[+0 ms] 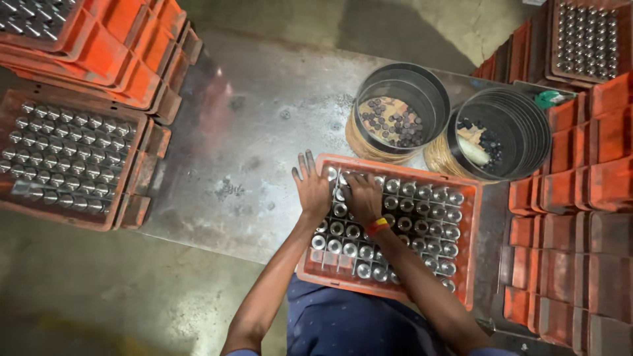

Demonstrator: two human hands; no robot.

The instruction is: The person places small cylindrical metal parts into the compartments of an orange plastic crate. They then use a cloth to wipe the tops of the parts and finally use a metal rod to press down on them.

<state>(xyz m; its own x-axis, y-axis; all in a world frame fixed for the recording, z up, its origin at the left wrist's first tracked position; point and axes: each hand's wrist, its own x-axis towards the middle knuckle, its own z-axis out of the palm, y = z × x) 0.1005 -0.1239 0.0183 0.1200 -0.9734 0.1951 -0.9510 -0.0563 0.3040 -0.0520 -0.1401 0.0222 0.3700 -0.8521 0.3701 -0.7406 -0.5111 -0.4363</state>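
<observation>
Closest to us, our two forearms reach forward over an orange crate (469, 227) that sits on a worn metal table (264, 132). Its grid of cells holds shiny metal cylinders (422, 217) standing upright, their round tops facing us. Our left hand (311, 188) lies at the crate's far left corner, palm down, fingers spread wide, fingertips reaching over the rim. Our right hand (361, 196) is just beside it, almost touching, with a red and yellow band at the wrist; its fingers are curled down among the cylinders in the far left rows, and we cannot tell whether they pinch one, since the tips are hidden.

Just beyond the crate stand two round metal tubs side by side. The left tub (401, 113) holds small dark round pieces on a pale bottom; the right tub (501, 135) holds a few dark pieces and a pale scrap.

To our left, well apart, rests another crate of cylinders (66, 155), with empty orange crates (125, 53) stacked behind it. To our right rise more stacked orange crates (573, 217), and the far right corner has a filled one (585, 39)
</observation>
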